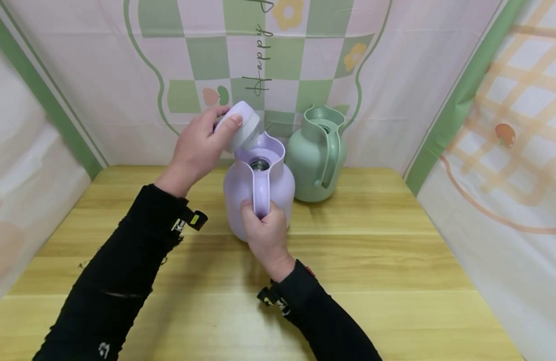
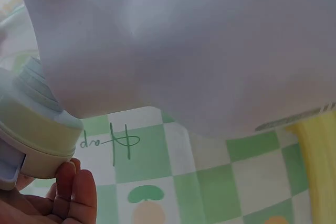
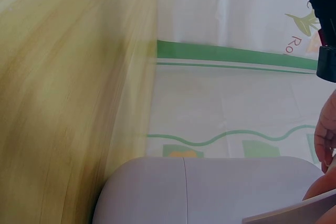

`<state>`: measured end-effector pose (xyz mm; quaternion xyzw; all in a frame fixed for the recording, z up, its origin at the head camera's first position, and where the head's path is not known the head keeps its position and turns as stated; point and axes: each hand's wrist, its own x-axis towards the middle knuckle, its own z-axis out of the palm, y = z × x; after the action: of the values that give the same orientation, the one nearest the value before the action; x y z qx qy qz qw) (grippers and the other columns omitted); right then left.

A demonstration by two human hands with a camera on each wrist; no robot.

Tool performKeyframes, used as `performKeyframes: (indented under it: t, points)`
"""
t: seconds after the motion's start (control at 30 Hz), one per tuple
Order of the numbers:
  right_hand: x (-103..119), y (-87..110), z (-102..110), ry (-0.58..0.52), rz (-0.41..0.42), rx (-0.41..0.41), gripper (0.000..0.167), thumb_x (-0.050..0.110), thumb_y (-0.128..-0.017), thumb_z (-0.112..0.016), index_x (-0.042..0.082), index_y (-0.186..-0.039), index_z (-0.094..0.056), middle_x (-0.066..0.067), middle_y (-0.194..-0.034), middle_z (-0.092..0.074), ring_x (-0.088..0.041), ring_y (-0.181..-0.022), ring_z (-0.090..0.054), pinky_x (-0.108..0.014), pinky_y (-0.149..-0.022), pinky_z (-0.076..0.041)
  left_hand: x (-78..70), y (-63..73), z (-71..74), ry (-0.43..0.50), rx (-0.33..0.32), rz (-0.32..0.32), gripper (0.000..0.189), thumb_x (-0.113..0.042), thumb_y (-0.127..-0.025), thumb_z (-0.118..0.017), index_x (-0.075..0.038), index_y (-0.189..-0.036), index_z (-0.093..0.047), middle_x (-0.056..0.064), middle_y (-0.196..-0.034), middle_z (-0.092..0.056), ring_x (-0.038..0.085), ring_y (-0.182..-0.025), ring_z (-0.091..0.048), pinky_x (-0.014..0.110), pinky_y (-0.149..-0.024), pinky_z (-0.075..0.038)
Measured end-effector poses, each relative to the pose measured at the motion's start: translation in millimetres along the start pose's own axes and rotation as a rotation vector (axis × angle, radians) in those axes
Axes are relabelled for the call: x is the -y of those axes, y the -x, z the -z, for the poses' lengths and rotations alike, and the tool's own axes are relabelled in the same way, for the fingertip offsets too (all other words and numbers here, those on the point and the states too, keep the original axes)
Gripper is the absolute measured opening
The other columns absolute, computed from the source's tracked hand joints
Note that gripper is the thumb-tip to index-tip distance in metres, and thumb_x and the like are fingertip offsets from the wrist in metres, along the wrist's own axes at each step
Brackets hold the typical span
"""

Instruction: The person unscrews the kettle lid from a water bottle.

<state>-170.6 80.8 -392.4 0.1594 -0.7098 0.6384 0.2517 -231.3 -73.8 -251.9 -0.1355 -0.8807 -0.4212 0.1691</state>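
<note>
A lilac thermos jug [image 1: 234, 190] stands upright on the wooden table, its mouth uncovered and a shiny metal neck visible inside. My right hand [image 1: 268, 235] grips its handle [image 1: 261, 193] low down, thumb on the left side. Above the jug's spout, my left hand [image 1: 201, 143] holds a lilac and white lid [image 1: 243, 125], tilted, between thumb and fingers. In the left wrist view the threaded underside of the lid [image 2: 42, 119] overlaps the jug's rim, with fingertips [image 2: 83, 184] below it. The right wrist view shows the jug's smooth side [image 3: 157, 192] and part of its handle.
A green thermos jug [image 1: 311, 165] of the same shape stands close behind and to the right, handle facing forward. Printed curtains [image 1: 205, 60] hang along the back and both sides of the wooden table [image 1: 372, 260].
</note>
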Motion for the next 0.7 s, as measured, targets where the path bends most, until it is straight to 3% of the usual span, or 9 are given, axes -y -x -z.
performKeyframes:
  t: [0.17,0.4,0.7]
  points:
    - [0,0.0,0,0.001,0.003,0.003,0.040,0.019,-0.096,-0.062,0.010,-0.062,-0.042,-0.001,-0.058,-0.043,-0.014,-0.055,-0.044,-0.027,-0.049,-0.034,5.4,3.2,0.5,0.161,0.028,0.074,0.073,-0.068,-0.102,-0.041,-0.015,-0.150,-0.051,0.010,-0.131,-0.062,0.026,-0.111,-0.057,0.044,-0.095,-0.047]
    - [0,-0.2,0,0.008,0.003,0.001,0.040,0.019,-0.096,-0.062,0.011,-0.062,-0.042,0.000,-0.058,-0.041,-0.014,-0.055,-0.042,-0.027,-0.049,-0.032,9.7,4.9,-1.9,0.277,0.025,0.087,0.068,-0.063,-0.105,-0.038,-0.010,-0.143,-0.053,0.011,-0.121,-0.058,0.025,-0.105,-0.053,0.040,-0.091,-0.045]
    - [1,-0.1,0,0.014,-0.005,-0.002,0.040,0.019,-0.096,-0.062,0.011,-0.062,-0.042,0.000,-0.058,-0.042,-0.014,-0.056,-0.043,-0.027,-0.049,-0.033,11.4,4.0,-3.2,0.409,0.020,0.114,0.060,-0.059,-0.108,-0.031,-0.013,-0.138,-0.054,0.009,-0.117,-0.054,0.026,-0.102,-0.051,0.038,-0.086,-0.043]
